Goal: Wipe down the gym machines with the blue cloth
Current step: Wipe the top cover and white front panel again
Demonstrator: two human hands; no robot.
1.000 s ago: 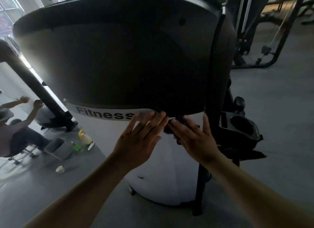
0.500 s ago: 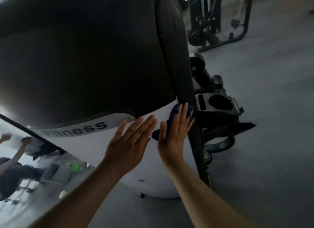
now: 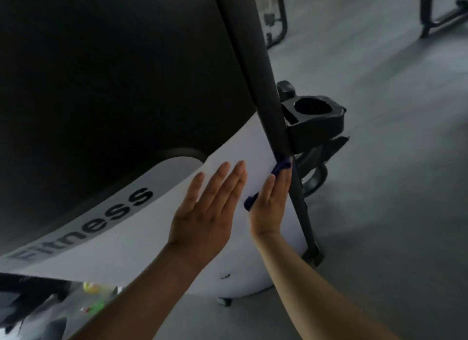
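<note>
The wiping step is under way on the machine (image 3: 243, 147), at its white lower shell in the middle of the frame. The right hand (image 3: 271, 205) presses the blue cloth (image 3: 281, 165) against the shell just beside the black post (image 3: 273, 112). Its fingers (image 3: 271, 188) are straight and flat, not curled round the cloth. The cloth shows only as a bunch past the fingertips and a corner at the left edge of the palm; the rest is hidden under the hand. The left hand (image 3: 205, 213) lies spread and released on the shell just left of it, holding nothing. It probably braces there, though contact is hard to confirm from this angle. Next, the cloth likely has to travel along the seam where shell meets post, with steady pressure so it does not slip from under the flat palm, and then out over the wide unwiped shell. The machine's dark upper panel is cut off at the top and left. The cup holder (image 3: 314, 112) sits behind the post, partly covered. Things at the lower left are too blurred to name.
</note>
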